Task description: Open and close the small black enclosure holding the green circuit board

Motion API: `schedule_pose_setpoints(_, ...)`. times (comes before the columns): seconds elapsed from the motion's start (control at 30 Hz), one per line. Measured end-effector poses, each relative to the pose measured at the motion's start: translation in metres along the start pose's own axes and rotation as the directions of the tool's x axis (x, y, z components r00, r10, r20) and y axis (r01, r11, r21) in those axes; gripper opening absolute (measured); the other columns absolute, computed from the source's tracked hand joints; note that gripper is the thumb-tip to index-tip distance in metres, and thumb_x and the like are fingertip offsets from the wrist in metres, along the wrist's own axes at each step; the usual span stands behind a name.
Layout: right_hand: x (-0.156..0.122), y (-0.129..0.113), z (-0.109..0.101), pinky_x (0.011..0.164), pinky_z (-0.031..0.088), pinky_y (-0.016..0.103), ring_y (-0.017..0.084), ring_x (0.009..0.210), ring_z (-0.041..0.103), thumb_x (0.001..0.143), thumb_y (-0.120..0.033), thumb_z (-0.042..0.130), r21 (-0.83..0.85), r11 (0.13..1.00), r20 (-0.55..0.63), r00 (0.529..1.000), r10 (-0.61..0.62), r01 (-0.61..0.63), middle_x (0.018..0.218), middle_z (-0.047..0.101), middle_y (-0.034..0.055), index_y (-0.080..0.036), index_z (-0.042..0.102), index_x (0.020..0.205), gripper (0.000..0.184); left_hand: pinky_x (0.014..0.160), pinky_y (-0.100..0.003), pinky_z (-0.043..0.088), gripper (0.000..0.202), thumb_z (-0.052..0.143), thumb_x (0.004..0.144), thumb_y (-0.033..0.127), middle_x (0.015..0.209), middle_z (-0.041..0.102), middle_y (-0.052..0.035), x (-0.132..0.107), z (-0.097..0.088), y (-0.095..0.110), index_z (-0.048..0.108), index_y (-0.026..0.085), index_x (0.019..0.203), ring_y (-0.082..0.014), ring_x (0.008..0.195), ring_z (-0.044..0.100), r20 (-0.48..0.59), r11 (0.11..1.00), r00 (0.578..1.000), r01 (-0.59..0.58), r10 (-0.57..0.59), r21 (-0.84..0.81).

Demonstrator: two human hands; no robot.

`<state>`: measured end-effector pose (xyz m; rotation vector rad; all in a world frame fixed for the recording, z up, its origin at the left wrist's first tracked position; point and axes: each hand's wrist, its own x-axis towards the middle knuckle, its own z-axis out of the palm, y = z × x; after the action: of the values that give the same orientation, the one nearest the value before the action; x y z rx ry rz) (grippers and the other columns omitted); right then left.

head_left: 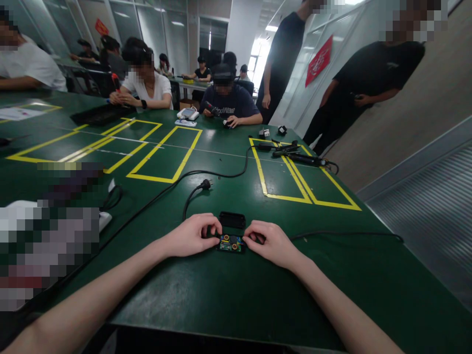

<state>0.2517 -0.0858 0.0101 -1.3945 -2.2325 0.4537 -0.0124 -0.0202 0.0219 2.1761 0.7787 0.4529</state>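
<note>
A small opened black box with a green circuit board [231,243] lies on the green table [228,290] just in front of me. My left hand [193,235] pinches its left end with curled fingers. My right hand [270,241] grips its right end the same way. The box's black lid [232,220] lies flat just behind it. A black cable runs right from the box [346,234], and another with a plug [205,185] curls behind my left hand.
Yellow tape rectangles [164,155] mark the table. Black tools and cables [295,153] lie at the far right. A white object [105,220] sits at my left. Several seated people work at the far side; two people in black stand at the right.
</note>
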Motion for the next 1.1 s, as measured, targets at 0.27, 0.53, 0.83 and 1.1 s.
schedule_pose_setpoints(0.27, 0.000, -0.001, 0.005, 0.077, 0.054, 0.035, 0.023, 0.092, 0.065, 0.084, -0.025, 0.070, -0.104, 0.994, -0.195, 0.981, 0.020, -0.041, 0.107, 0.069, 0.0080, -0.022, 0.066, 0.115, 0.031, 0.068, -0.027, 0.049, 0.048, 0.067, 0.082, 0.022, 0.106, 0.056, -0.0019, -0.001, 0.007, -0.002, 0.065, 0.024, 0.130, -0.0134, 0.074, 0.056, -0.035, 0.998, 0.998, 0.055, -0.054, 0.014)
schedule_pose_setpoints(0.53, 0.003, 0.007, 0.014, 0.091, 0.053, 0.047, 0.028, 0.105, 0.065, 0.096, -0.026, 0.063, 0.024, 1.000, -0.178, 0.984, 0.009, -0.005, 0.112, 0.072, 0.0098, -0.024, 0.068, 0.122, 0.026, 0.075, -0.028, 0.050, 0.027, 0.066, 0.084, 0.020, 0.102, 0.059, -0.0029, 0.000, 0.006, 0.001, 0.076, 0.023, 0.109, -0.0170, 0.083, 0.061, -0.013, 0.998, 1.000, 0.022, -0.022, 0.067)
schedule_pose_setpoints(0.83, 0.003, 0.000, 0.010, 0.064, 0.051, 0.028, 0.015, 0.072, 0.059, 0.095, -0.022, 0.062, 0.281, 0.959, -0.061, 0.997, 0.053, -0.034, 0.091, 0.065, 0.0039, -0.021, 0.074, 0.109, 0.019, 0.075, -0.026, 0.050, 0.025, 0.064, 0.088, 0.018, 0.099, 0.060, -0.0030, -0.003, 0.008, 0.002, 0.077, 0.023, 0.109, -0.0166, 0.087, 0.061, -0.015, 0.998, 1.000, -0.018, 0.019, 0.059)
schedule_pose_setpoints(1.1, 0.002, -0.009, 0.004, 0.088, 0.059, 0.036, 0.022, 0.097, 0.072, 0.099, -0.024, 0.060, 0.359, 0.933, -0.056, 0.998, 0.004, 0.016, 0.107, 0.077, 0.0072, -0.021, 0.074, 0.113, 0.020, 0.087, -0.030, 0.052, 0.011, 0.065, 0.081, 0.010, 0.104, 0.057, -0.0040, -0.005, 0.008, 0.010, 0.071, 0.019, 0.081, -0.0178, 0.095, 0.061, -0.110, 0.993, 0.988, -0.115, 0.113, -0.011)
